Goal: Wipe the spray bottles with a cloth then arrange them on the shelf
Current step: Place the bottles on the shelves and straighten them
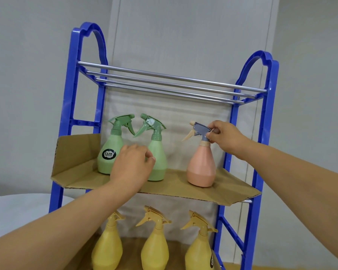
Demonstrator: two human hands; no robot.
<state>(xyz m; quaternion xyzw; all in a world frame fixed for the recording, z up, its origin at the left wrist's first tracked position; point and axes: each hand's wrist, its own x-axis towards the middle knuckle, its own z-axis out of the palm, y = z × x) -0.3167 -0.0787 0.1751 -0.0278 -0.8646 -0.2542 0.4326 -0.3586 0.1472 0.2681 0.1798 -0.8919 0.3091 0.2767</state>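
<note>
So the pink spray bottle (201, 168) is standing upright toward the right end of the cardboard-lined middle shelf (232, 189), and the right hand (224, 137) is pinching the back of its grey trigger head. Two green spray bottles (108, 151) sit side by side at the left end, nozzles pointing at each other. The left hand (132, 164) is right in front of them with its fingers curled, but honestly can't tell if it's gripping one. Three yellow spray bottles (154, 250) are lined up on the shelf below.
</note>
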